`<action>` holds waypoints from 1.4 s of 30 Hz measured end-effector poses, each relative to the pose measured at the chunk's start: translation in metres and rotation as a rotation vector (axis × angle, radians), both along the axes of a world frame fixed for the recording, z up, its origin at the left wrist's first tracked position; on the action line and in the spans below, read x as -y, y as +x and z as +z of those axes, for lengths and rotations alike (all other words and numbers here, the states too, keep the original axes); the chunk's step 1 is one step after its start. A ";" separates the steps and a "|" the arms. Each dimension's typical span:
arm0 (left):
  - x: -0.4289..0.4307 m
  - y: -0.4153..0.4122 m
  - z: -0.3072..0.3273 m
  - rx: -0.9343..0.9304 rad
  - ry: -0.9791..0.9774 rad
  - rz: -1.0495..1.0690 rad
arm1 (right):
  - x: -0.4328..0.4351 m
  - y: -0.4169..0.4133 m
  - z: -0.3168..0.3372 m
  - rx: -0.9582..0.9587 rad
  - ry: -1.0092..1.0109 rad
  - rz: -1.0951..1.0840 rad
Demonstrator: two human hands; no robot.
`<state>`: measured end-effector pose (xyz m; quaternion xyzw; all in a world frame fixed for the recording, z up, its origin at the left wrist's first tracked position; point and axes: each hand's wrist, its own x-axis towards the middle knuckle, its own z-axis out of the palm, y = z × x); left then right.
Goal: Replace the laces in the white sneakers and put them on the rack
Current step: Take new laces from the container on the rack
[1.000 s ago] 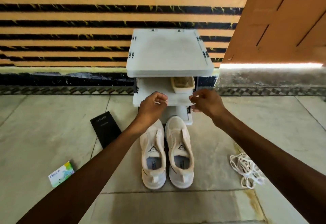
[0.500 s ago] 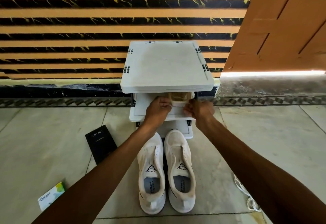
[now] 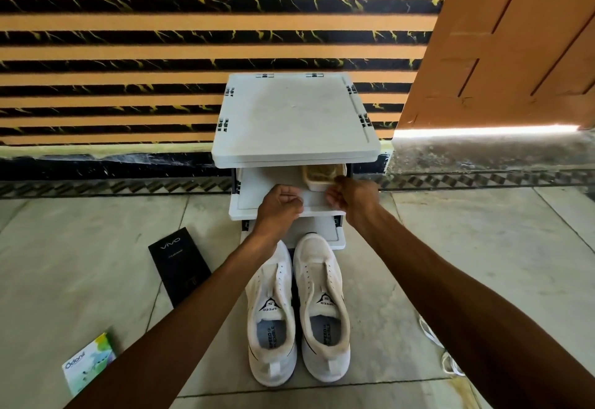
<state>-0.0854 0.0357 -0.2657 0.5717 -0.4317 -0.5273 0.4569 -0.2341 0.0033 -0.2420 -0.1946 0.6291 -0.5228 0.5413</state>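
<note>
left hand (image 3: 279,204) and right hand (image 3: 352,197) hovered close over the rack (image 3: 296,112) shelf, centre frame, fingers (image 3: 289,199) curled; grip contents could not be told. sneakers (image 3: 325,279) stood unlaced below, apparently awaiting lacing.

The left hand (image 3: 279,205) and the right hand (image 3: 352,197) curl their fingers over the rack's (image 3: 299,118) middle shelf (image 3: 267,183); whether they pinch anything cannot be made out. The right hand covers a corner of a tan tub (image 3: 317,173), which is half tucked under the top shelf. The right arm (image 3: 450,279) hides most of the loose laces (image 3: 429,331). The left wrist hides the toe of the left sneaker (image 3: 272,321).
</note>
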 end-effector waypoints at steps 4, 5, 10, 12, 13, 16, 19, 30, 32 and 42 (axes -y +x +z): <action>0.000 0.005 0.003 -0.061 -0.034 0.087 | -0.031 -0.007 0.001 -0.144 -0.100 0.044; -0.002 0.007 0.005 -0.116 -0.049 0.087 | -0.043 -0.012 0.000 -0.192 -0.114 0.095; -0.031 0.015 0.011 -0.089 0.093 -0.254 | -0.095 -0.050 -0.016 -0.285 -0.198 0.489; -0.048 0.008 0.007 -0.061 0.171 -0.464 | -0.103 -0.064 -0.025 -0.348 -0.192 0.502; -0.058 -0.001 0.003 -0.040 0.196 -0.527 | -0.107 -0.072 -0.030 -0.371 -0.184 0.473; -0.079 -0.027 -0.014 -0.034 0.261 -0.469 | -0.112 -0.086 -0.040 -0.411 -0.169 0.433; -0.092 -0.041 -0.035 -0.017 0.266 -0.331 | -0.118 -0.091 -0.046 -0.658 -0.124 0.465; -0.104 -0.049 -0.037 0.200 0.178 -0.203 | -0.129 -0.087 -0.049 -0.977 -0.337 0.388; -0.108 -0.050 -0.030 0.095 0.167 -0.248 | -0.128 -0.091 -0.044 -0.911 -0.267 0.416; -0.094 -0.040 -0.010 -0.542 0.706 -0.554 | -0.130 -0.098 -0.025 -0.608 -0.329 0.541</action>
